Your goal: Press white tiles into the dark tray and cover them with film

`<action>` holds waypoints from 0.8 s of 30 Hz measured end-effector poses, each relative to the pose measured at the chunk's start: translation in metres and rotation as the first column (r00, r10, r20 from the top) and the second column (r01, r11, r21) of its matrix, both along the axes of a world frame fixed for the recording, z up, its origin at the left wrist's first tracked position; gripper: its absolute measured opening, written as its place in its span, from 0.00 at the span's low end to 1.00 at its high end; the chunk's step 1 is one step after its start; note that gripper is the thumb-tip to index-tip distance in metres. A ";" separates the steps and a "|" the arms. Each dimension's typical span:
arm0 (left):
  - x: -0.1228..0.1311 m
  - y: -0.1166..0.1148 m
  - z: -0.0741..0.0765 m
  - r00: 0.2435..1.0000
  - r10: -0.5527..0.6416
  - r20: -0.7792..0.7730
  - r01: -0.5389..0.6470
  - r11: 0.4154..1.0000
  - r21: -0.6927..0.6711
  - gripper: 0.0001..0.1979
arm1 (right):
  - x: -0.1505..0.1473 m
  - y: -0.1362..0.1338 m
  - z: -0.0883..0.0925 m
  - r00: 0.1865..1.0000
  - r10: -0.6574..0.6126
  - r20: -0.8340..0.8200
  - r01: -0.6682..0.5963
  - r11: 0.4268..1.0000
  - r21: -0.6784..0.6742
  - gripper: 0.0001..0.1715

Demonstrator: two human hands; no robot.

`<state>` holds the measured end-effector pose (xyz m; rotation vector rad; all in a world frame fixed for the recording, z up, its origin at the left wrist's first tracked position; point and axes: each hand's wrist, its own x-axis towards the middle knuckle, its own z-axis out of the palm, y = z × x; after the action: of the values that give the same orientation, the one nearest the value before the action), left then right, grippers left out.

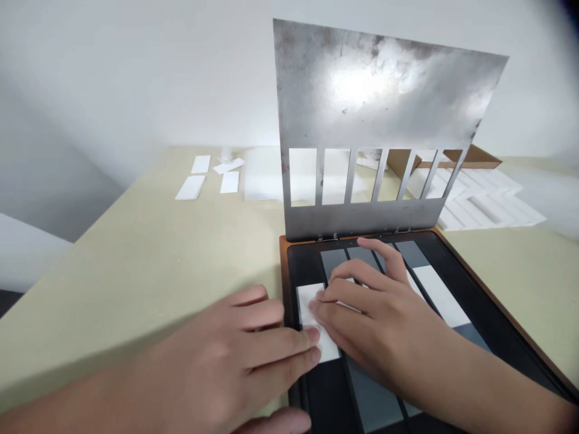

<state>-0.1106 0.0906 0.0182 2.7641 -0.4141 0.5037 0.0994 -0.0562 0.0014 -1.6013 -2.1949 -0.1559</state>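
A small white card point(305, 310) lies at the left end of a row in a black tray point(323, 389) with grey strips. My left hand point(226, 355) reaches in from the left with fingers stretched out, two fingertips touching the card's left side and lower part. My right hand point(384, 307) is over the tray, its fingers apart and bent, with fingertips on the same card's right edge. Another white card point(441, 295) lies farther right in the row. My right hand partly hides more white pieces between them. A hinged metal plate point(312, 120) with several rectangular slots stands raised behind the tray.
Loose white cards point(190, 187) lie at the back left of the pale table point(149, 265). White sheets point(262, 181) are behind the plate. At the back right are a brown cardboard box point(484, 158) and stacked white pieces point(493, 202).
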 end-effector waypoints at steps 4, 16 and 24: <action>0.000 -0.001 -0.003 1.000 0.007 0.016 -0.007 1.000 -0.014 0.15 | 0.000 0.000 -0.001 1.000 -0.001 0.013 0.001 1.000 -0.001 0.11; -0.001 -0.002 0.000 0.999 0.032 0.043 -0.031 0.999 -0.022 0.13 | 0.000 -0.001 0.003 1.000 -0.002 -0.018 0.001 0.998 -0.060 0.11; -0.002 0.003 -0.005 0.998 0.061 -0.028 -0.062 0.997 -0.052 0.08 | 0.002 -0.008 0.043 0.957 0.022 -0.289 -0.102 0.958 -0.267 0.15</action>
<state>-0.1122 0.0933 0.0129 2.7368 -0.3057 0.4850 0.1017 -0.0646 0.0441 -1.5781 -2.1061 0.3982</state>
